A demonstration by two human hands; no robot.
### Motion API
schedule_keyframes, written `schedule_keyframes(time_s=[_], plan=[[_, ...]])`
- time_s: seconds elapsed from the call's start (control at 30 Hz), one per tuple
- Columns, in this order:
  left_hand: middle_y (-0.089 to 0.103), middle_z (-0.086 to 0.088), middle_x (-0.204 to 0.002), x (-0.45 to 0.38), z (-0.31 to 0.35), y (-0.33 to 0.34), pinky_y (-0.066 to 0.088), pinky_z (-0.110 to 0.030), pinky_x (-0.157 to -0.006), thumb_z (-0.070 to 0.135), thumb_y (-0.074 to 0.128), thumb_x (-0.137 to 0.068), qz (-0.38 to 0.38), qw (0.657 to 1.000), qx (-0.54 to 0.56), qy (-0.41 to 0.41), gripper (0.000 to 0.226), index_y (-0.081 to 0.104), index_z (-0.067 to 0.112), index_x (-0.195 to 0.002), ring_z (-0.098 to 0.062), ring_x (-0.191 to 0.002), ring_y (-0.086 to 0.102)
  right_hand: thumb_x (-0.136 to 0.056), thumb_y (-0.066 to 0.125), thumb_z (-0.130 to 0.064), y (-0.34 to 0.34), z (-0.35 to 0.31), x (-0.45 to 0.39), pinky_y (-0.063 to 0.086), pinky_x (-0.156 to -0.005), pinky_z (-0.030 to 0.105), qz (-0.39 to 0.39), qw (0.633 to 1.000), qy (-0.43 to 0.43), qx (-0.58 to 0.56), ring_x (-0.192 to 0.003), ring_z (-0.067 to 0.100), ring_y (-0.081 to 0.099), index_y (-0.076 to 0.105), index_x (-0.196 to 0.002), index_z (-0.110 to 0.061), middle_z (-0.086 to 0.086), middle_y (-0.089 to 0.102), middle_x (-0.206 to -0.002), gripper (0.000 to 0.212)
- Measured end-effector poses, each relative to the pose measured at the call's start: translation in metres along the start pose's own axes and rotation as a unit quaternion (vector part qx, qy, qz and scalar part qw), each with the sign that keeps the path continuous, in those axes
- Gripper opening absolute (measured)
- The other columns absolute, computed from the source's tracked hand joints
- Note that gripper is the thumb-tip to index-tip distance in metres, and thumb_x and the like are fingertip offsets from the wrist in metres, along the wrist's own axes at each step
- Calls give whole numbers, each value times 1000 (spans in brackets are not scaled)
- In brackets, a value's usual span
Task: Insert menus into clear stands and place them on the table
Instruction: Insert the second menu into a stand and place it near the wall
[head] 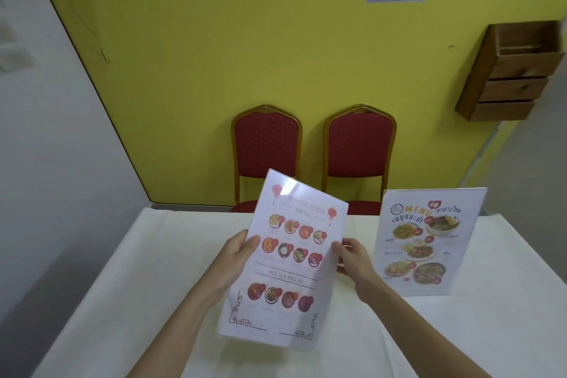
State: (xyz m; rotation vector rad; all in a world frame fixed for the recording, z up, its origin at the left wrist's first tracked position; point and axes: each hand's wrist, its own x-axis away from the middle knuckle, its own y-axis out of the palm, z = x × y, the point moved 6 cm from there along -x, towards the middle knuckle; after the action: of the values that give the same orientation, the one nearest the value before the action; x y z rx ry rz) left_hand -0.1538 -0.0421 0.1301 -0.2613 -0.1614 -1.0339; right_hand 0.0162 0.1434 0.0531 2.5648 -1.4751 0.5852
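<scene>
**Technician A:** Report the state of the hands and the position of the workpiece.

**Technician B:** The left hand [237, 250] grips the left edge of the Chinese food menu [287, 261]; the right hand [352, 255] grips its right edge. Both hands are closed on the item at mid-height, one per side. The menu appears to sit inside a clear stand already, judging by the glare across its top, though the stand's base is not distinguishable. The item is held above the surface [159, 270], tilted to the right, over the middle zone between the near and far edges.

**Technician A:** Status of the other unit?

**Technician B:** The Thai menu stand [429, 239] is upright toward the far right corner of the surface, just beside the right hand.

**Technician A:** List the failure modes from this position.

**Technician B:** First, collision: the right hand is close to the standing unit, so a sideways sweep during placement could topple it. Second, tipping: if the held item is set down at its present tilt, the base may land on one edge and fall over. Third, sheet slip: the grip is on the edges only, and if the insert is not fully seated it could slide out. Fourth, the cloth covering could bunch under the base and leave the stand unsteady.
</scene>
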Motion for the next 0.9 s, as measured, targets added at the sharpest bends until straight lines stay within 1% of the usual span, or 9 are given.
schedule_keyframes(time_s=[0.07, 0.1, 0.2, 0.3, 0.4, 0.5, 0.63, 0.8, 0.9], plan=[[75, 4, -114, -6, -5, -2, 61, -25, -76, 28, 44, -102, 16, 999, -12, 30, 25, 57, 27, -124, -11, -98, 74, -97, 48, -22, -1, -17, 1, 55, -84, 40, 2, 999, -41, 3, -96, 23, 63, 51, -112, -8, 7, 63, -106, 21], [74, 6, -115, -9, -8, -3, 60, -24, -76, 27, 46, -101, 24, 999, -14, 36, 26, 56, 27, -125, -10, -99, 74, -97, 48, -22, -3, -24, 0, 55, -85, 42, 6, 998, -62, 9, -96, 24, 63, 51, -111, -9, 9, 64, -106, 20], [74, 5, -115, -21, -22, -9, 60, -31, -83, 28, 50, -100, 55, 998, -15, 37, 27, 58, 22, -124, -15, -104, 72, -96, 50, -23, -6, -40, 0, 55, -87, 43, 11, 993, -114, 24, -100, 27, 64, 54, -104, -12, 10, 65, -105, 14], [73, 5, -114, -32, -31, -10, 58, -34, -88, 28, 52, -99, 78, 996, -17, 46, 26, 60, 20, -122, -13, -104, 71, -96, 51, -24, -8, -47, 0, 56, -79, 35, 7, 990, -139, 28, -100, 26, 65, 54, -105, -11, 9, 65, -106, 15], [74, 4, -111, -42, -39, -9, 58, -32, -86, 28, 54, -98, 91, 995, -26, 44, 25, 61, 19, -120, -13, -101, 72, -97, 50, -23, -8, -47, 1, 53, -65, 22, 10, 989, -149, 18, -92, 20, 65, 53, -108, -6, 10, 64, -105, 20], [74, 4, -111, -52, -51, -8, 58, -35, -86, 27, 56, -97, 88, 995, -49, 26, 25, 62, 18, -119, -17, -103, 71, -97, 50, -22, -10, -44, 2, 52, -54, 16, 14, 988, -153, 12, -82, 12, 64, 51, -111, -3, 9, 64, -100, 24], [74, 4, -114, -60, -63, -6, 57, -41, -92, 26, 58, -96, 81, 995, -54, 15, 25, 63, 18, -119, -18, -105, 70, -97, 49, -21, -11, -38, -1, 51, -57, 19, 13, 989, -146, 3, -81, 13, 65, 50, -111, -2, 9, 63, -98, 24], [74, 5, -111, -67, -61, 1, 58, -34, -86, 24, 57, -96, 69, 995, -65, 19, 24, 65, 16, -118, -16, -102, 70, -97, 49, -23, -17, -28, -1, 53, -54, 19, 25, 990, -139, -13, -82, 14, 67, 49, -112, -3, 10, 65, -100, 24], [74, 3, -112, -67, -56, -2, 57, -33, -86, 22, 58, -96, 67, 995, -67, 22, 24, 65, 14, -117, -17, -103, 69, -97, 50, -22, -19, -26, -1, 51, -54, 17, 27, 990, -137, -9, -82, 10, 65, 51, -111, -7, 4, 65, -97, 20]])
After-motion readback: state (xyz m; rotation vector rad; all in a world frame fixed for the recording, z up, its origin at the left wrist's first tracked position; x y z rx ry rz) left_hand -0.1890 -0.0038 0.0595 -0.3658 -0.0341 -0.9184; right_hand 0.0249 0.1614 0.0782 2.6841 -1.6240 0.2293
